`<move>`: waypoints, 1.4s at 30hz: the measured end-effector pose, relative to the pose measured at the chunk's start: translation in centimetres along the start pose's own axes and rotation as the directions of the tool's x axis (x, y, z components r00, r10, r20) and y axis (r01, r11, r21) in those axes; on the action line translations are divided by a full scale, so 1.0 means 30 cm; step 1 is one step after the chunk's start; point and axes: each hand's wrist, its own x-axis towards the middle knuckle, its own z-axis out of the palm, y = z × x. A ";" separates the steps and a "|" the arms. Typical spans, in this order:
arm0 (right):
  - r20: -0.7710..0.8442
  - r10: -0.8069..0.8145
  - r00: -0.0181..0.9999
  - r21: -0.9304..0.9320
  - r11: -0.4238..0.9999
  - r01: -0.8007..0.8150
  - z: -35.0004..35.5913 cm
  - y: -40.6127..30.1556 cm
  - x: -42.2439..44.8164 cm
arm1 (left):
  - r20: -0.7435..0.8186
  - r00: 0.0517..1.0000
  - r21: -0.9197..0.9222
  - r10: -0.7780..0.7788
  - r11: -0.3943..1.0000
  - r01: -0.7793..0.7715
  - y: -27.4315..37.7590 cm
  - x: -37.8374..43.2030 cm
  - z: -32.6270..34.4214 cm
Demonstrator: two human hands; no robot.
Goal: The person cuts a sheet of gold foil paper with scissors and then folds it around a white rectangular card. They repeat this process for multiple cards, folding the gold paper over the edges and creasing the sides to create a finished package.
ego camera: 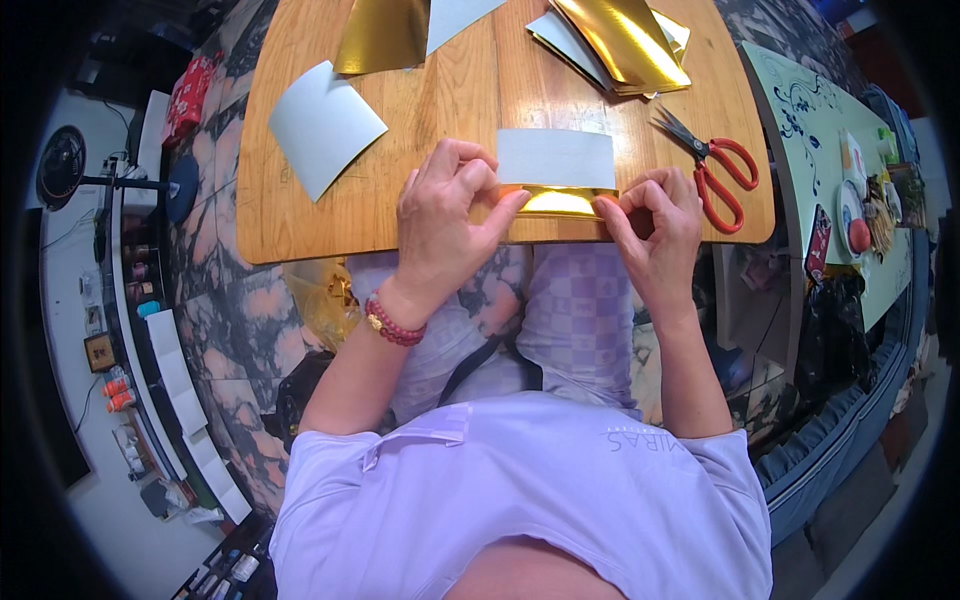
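A sheet of gold foil paper (555,156) lies white side up at the near edge of the wooden table (450,105). Its near part is folded over, so a shiny gold strip (564,201) shows along that side. My left hand (457,199) pinches the strip's left end, thumb on the gold. At the right end, my right hand (660,217) grips the fold between thumb and curled fingers. Just beyond my right hand rest red-handled scissors (703,150), blades partly apart and pointing away to the left. How the folded layers lie beneath my fingers is hidden.
A loose white sheet (322,127) lies at the table's left. Farther back are a gold sheet (386,37) and a stack of gold sheets (622,41). A pale side table (795,97) bearing a plate and other items stands to the right. Below hangs a yellowish plastic bag (319,300).
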 end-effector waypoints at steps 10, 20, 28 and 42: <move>0.002 -0.003 1.000 -0.018 1.000 0.004 0.006 0.004 0.001 | -0.011 1.000 0.008 0.020 1.000 -0.020 0.001 -0.002 0.001; 0.008 0.016 1.000 -0.031 0.999 -0.016 0.004 0.006 -0.001 | -0.068 0.996 0.074 0.052 0.996 -0.047 0.025 0.002 0.002; -0.091 0.048 0.995 -0.009 0.999 -0.049 0.028 0.007 -0.024 | 0.205 0.879 0.107 0.431 0.883 -0.458 0.069 -0.016 0.037; 0.186 -0.272 0.944 -0.307 0.897 0.319 0.059 -0.029 -0.199 | 0.194 0.958 0.360 0.210 0.893 -0.269 0.073 -0.199 0.007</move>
